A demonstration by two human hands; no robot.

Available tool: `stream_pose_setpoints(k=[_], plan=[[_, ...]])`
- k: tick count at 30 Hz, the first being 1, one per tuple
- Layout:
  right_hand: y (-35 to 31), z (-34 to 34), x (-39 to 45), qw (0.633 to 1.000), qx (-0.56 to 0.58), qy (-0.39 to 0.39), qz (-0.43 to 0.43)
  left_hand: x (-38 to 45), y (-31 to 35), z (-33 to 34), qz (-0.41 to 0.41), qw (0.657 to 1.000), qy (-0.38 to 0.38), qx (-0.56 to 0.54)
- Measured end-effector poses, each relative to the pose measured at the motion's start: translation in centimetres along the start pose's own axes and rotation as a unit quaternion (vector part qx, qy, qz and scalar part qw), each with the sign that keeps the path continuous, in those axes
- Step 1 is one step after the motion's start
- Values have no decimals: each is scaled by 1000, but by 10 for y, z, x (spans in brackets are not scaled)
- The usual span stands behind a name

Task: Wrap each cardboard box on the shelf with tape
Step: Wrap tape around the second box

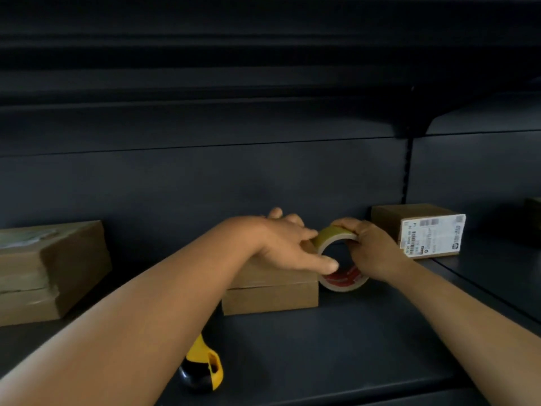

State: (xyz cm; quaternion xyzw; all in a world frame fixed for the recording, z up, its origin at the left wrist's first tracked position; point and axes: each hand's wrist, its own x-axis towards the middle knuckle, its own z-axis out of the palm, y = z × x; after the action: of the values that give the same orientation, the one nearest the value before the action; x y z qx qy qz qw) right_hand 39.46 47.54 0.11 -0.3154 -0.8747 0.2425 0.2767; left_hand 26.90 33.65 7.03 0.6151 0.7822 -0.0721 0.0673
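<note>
A small cardboard box [272,297] stands in the middle of the dark shelf. My left hand [288,244] lies on its top right corner, fingers stretched out, with the fingertips touching the tape roll [341,281] beside the box. The roll stands on edge, brownish with a red inner label. My right hand [371,249] grips it from the right, fingers curled over its top rim. A larger box [49,271] with shiny tape on it sits at the left. A box with a white shipping label [421,230] sits at the back right.
A yellow and black utility knife [205,367] lies on the shelf [336,341] near the front edge, partly under my left forearm. The shelf's back panel rises behind the boxes, and another shelf board hangs overhead. A further dark box edge [534,218] shows at far right.
</note>
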Motion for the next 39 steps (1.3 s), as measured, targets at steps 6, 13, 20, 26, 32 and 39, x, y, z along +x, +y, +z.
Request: stream_pose_setpoints(k=[6,13,20,26,32,39], plan=[[1,-1,-2,998,-52,17,-33,22,-5,13,4,998,57,-7],[-1,-4,-6,991,-121,18,-45,24,-12,15,4,998,49,-29],[-5,-5,-6,988,-149,12,-41,22,-16,15,-5,997,51,-49],[-9,-11,-1,975,-218,-8,-34,19,-20,15,-15,997,52,-53],[-11,-10,-1,979,-203,-3,-37,16,-25,17,4,992,69,-104],[-13,-21,-9,985,-164,-46,-17,2,-32,14,67,910,268,-308]])
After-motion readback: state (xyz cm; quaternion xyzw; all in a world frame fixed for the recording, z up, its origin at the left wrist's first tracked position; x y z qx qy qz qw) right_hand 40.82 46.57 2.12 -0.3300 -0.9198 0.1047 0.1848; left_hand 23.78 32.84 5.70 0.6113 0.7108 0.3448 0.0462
